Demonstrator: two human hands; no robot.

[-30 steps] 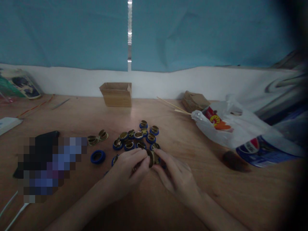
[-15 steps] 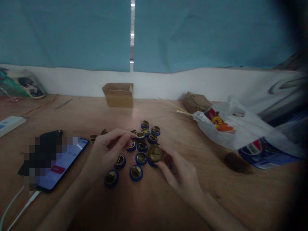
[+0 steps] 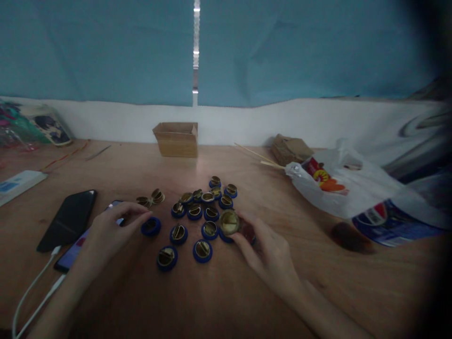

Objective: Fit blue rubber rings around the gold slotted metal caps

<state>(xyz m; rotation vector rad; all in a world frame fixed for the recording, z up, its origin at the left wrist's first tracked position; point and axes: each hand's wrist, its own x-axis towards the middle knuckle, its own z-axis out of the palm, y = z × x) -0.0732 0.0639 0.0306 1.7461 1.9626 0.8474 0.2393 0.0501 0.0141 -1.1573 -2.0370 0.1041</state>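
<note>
My right hand (image 3: pixel 266 247) holds a round, brass-coloured piece (image 3: pixel 229 222) between thumb and fingers, over a blue-rimmed piece partly hidden beneath it. My left hand (image 3: pixel 115 226) has thumb and index finger brought together at the upper left edge of a blue-rimmed disc (image 3: pixel 150 227); whether anything is pinched there is hidden. Between the hands lie several small brass-coloured discs in blue rims, such as a front one (image 3: pixel 202 251) and a left one (image 3: pixel 167 258), each with a raised bar across it. Two brass pieces (image 3: pixel 157 196) without visible blue rims lie beyond my left hand.
A black phone (image 3: pixel 68 219) and a lit phone (image 3: pixel 70 254), partly under my left arm, lie at left with white cables. An open cardboard box (image 3: pixel 178 143) stands at the back. At right are a crumpled brown packet (image 3: pixel 291 148), a plastic bag (image 3: pixel 318 197) and a blue Pepsi-marked wrapper (image 3: pixel 391 223).
My left hand has moved left and towards me, from the middle of the discs to the disc at their left side. My right hand keeps the brass piece in nearly the same place.
</note>
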